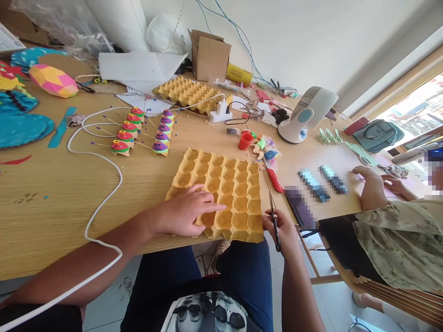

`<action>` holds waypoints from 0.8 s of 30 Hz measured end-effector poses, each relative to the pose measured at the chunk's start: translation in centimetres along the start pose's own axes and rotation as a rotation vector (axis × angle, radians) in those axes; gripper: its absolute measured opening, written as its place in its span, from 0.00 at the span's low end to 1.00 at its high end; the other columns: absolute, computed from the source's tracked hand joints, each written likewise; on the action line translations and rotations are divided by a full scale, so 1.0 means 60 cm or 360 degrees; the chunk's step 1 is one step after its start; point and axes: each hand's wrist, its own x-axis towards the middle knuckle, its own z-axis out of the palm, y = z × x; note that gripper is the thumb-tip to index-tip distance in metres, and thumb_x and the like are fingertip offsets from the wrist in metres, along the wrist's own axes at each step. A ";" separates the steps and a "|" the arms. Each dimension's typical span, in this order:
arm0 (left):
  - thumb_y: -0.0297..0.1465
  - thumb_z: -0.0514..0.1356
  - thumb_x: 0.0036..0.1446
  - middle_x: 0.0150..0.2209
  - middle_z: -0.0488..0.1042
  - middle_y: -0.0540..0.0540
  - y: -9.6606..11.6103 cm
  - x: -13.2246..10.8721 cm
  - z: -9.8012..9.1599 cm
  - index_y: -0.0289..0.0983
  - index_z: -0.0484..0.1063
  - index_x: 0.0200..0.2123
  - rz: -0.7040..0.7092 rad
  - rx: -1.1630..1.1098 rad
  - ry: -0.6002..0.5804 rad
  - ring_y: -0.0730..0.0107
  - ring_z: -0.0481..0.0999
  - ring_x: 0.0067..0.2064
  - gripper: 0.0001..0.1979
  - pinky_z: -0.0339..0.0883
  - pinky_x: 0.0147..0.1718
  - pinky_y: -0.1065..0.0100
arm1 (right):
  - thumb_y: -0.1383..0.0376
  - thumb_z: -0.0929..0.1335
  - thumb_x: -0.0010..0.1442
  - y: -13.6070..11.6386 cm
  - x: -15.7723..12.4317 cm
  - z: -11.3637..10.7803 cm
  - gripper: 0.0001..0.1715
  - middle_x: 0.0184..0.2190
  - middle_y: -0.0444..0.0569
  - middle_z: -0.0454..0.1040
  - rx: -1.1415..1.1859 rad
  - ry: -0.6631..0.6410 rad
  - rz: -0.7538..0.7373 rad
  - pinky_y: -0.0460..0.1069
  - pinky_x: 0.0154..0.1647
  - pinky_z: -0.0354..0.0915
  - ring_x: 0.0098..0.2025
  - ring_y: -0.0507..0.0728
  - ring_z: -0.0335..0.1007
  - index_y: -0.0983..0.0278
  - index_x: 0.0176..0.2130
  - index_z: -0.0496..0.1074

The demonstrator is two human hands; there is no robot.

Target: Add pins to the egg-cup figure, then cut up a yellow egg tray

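Near edge of the wooden counter point(51, 221), left to right. A white cable point(104, 157) loops across the left part, and behind it painted egg-cup figures point(138, 129) stand in two rows.

Our left hand point(187, 210) lies flat, fingers spread, on the yellow moulded-pulp egg tray point(228, 184), which sits at the near edge. Our right hand point(278, 228), at the tray's near right corner, is closed round dark-handled metal scissors point(274, 221), blades pointing away.

Judgement: pin the tray firmly and cut along the valleys between cups.

A red-handled cutter point(275, 180) lies just beside the tray's right side. A co-worker's hand point(372, 189) rests further right, well apart.
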 end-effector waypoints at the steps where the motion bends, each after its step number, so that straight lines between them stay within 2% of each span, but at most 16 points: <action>1: 0.29 0.64 0.55 0.45 0.73 0.47 0.000 0.000 -0.001 0.50 0.68 0.66 0.0004 0.0002 -0.0023 0.57 0.72 0.51 0.35 0.52 0.67 0.47 | 0.46 0.80 0.44 0.000 0.000 0.003 0.31 0.26 0.45 0.77 0.0014 -0.0017 0.0001 0.52 0.34 0.73 0.30 0.58 0.75 0.60 0.40 0.74; 5: 0.36 0.68 0.54 0.49 0.73 0.44 0.002 0.001 0.004 0.48 0.66 0.68 -0.0005 0.0043 -0.0055 0.52 0.71 0.55 0.38 0.49 0.69 0.44 | 0.49 0.82 0.41 0.000 -0.012 0.014 0.32 0.28 0.44 0.76 0.0081 -0.0008 -0.0052 0.50 0.35 0.71 0.33 0.57 0.74 0.60 0.41 0.74; 8: 0.44 0.72 0.51 0.51 0.73 0.43 0.002 0.001 0.009 0.45 0.65 0.68 -0.0002 0.0069 -0.0014 0.48 0.71 0.58 0.43 0.44 0.70 0.40 | 0.49 0.81 0.45 -0.002 -0.023 0.021 0.31 0.30 0.43 0.73 0.0132 0.0069 -0.0113 0.48 0.32 0.69 0.32 0.54 0.71 0.59 0.43 0.73; 13: 0.48 0.73 0.50 0.53 0.74 0.43 0.001 0.001 0.007 0.44 0.68 0.66 0.0068 0.0015 0.0024 0.50 0.72 0.58 0.41 0.41 0.72 0.40 | 0.52 0.78 0.52 -0.006 -0.037 0.018 0.25 0.32 0.42 0.71 0.0217 0.0209 -0.0234 0.46 0.31 0.67 0.31 0.52 0.68 0.59 0.44 0.74; 18: 0.57 0.70 0.49 0.57 0.73 0.41 0.004 0.001 0.008 0.44 0.64 0.68 0.0165 0.0015 0.0198 0.48 0.70 0.60 0.47 0.37 0.73 0.38 | 0.55 0.77 0.55 -0.015 -0.059 0.016 0.21 0.33 0.43 0.73 0.0215 0.0450 -0.0380 0.47 0.32 0.67 0.31 0.52 0.69 0.59 0.45 0.74; 20: 0.55 0.69 0.51 0.57 0.73 0.41 0.008 0.001 0.010 0.45 0.66 0.67 0.0173 0.0045 0.0297 0.48 0.69 0.61 0.44 0.39 0.72 0.37 | 0.55 0.77 0.56 -0.023 -0.070 0.021 0.19 0.32 0.43 0.73 0.0177 0.0528 -0.0429 0.47 0.31 0.67 0.30 0.52 0.69 0.59 0.45 0.74; 24: 0.39 0.65 0.60 0.61 0.70 0.42 0.011 0.002 0.011 0.46 0.72 0.61 0.0204 0.0083 0.0398 0.50 0.67 0.63 0.25 0.45 0.71 0.39 | 0.55 0.75 0.59 -0.038 -0.094 0.040 0.16 0.32 0.42 0.71 0.0113 0.0631 -0.0489 0.47 0.30 0.66 0.29 0.51 0.67 0.59 0.44 0.74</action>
